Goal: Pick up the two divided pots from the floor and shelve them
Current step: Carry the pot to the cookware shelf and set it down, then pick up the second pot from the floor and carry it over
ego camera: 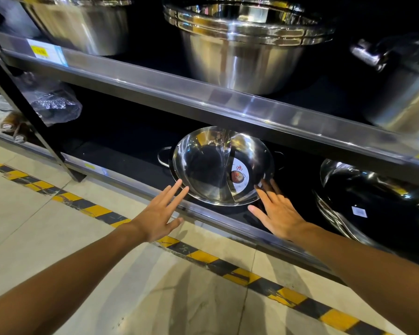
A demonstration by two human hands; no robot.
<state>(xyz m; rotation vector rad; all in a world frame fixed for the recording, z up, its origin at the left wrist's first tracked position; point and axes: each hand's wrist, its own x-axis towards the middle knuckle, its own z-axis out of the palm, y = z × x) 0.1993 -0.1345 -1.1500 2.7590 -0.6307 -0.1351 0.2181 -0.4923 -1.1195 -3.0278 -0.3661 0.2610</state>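
- Divided pot (223, 165) sits on the bottom shelf (136, 180), tilted toward the person.
- Left hand (159, 213), fingers spread and empty, just beside its near-left rim.
- Right hand (279, 213), likewise spread, fingertips at its near-right rim.
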